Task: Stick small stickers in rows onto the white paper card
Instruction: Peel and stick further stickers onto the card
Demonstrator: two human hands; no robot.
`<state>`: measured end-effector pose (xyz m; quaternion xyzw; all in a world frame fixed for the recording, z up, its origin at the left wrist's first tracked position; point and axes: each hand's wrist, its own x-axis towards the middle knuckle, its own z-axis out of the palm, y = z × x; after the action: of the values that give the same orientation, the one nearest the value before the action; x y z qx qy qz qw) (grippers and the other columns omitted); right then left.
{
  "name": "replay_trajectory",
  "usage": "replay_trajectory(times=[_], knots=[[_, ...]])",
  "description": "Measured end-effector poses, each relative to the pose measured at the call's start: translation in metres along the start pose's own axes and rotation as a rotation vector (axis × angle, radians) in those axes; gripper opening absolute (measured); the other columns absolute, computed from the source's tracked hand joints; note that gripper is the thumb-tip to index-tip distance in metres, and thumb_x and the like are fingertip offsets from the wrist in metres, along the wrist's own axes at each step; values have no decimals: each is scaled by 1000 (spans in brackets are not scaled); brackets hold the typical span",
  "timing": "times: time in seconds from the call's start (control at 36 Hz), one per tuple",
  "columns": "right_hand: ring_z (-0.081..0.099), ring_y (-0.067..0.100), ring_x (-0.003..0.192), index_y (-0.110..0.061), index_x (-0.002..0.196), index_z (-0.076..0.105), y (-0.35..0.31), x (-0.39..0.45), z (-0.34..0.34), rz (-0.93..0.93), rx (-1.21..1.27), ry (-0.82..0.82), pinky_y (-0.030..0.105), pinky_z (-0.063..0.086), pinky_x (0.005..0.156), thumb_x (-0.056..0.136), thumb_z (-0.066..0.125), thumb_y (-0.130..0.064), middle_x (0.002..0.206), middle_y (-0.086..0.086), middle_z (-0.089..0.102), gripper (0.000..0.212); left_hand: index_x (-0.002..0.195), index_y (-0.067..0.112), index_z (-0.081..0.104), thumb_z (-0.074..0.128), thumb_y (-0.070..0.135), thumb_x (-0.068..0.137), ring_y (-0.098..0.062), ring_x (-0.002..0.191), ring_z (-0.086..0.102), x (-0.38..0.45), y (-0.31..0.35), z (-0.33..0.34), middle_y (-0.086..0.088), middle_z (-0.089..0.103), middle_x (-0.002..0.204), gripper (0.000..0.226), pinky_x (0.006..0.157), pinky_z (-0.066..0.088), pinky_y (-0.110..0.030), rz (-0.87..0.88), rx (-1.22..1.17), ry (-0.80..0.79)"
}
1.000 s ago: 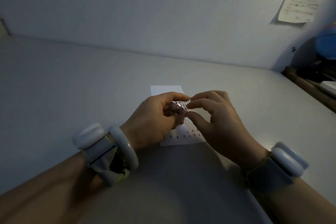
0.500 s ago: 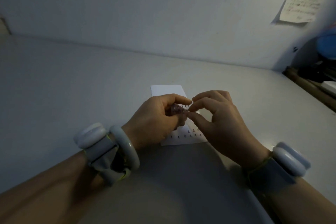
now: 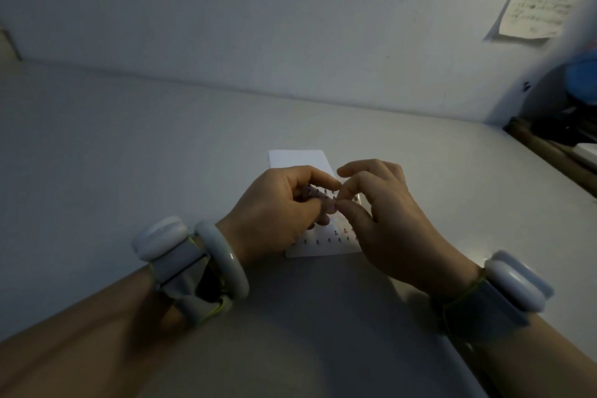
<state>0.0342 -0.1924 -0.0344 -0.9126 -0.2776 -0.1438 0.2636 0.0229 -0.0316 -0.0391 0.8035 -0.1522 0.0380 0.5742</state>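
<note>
A white paper card (image 3: 298, 159) lies flat on the grey table (image 3: 129, 155), its near end carrying rows of tiny dark stickers (image 3: 329, 240). Both hands hover above its middle and hide most of it. My left hand (image 3: 274, 213) grips a small clear sticker sheet (image 3: 318, 195) between thumb and curled fingers. My right hand (image 3: 384, 216) meets it from the right, thumb and forefinger pinching at the sheet's edge. Whether a sticker is between those fingertips is too small to tell.
A wall (image 3: 290, 26) rises behind the table, with a handwritten paper note (image 3: 536, 6) stuck at the upper right. Dark clutter and a blue object (image 3: 581, 74) sit past the table's right edge. Both wrists wear white bands.
The hands stay together over the card. My right forefinger and thumb have closed in tighter on the sheet's edge, and my other right fingers have lifted slightly.
</note>
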Motion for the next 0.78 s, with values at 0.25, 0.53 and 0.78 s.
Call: replay_trajectory(times=[0.25, 0.53, 0.78], knots=[[22, -1, 116, -26, 81, 48, -1, 0, 0, -3, 4, -19, 27, 29, 97, 91, 52, -16, 116, -20, 34, 14, 98, 26, 63, 55, 6, 90, -6, 71, 68, 0, 1, 0, 5, 70, 79, 23, 66, 55, -18, -26, -27, 0], [24, -4, 114, -30, 80, 48, 3, 1, -3, 44, 74, 21, 14, 24, 89, 91, 51, -17, 117, -22, 37, 18, 90, 30, 64, 57, 10, 89, -4, 72, 67, 0, 2, -3, 6, 68, 81, 21, 64, 53, -14, -24, -19, 59], [31, 6, 123, -30, 78, 54, 11, 2, -13, 132, 139, -55, 23, 29, 93, 90, 54, -20, 126, -18, 44, 15, 108, 25, 67, 59, 20, 89, 1, 83, 59, 1, -7, -10, 11, 66, 99, 22, 81, 43, -6, -16, 346, 162]])
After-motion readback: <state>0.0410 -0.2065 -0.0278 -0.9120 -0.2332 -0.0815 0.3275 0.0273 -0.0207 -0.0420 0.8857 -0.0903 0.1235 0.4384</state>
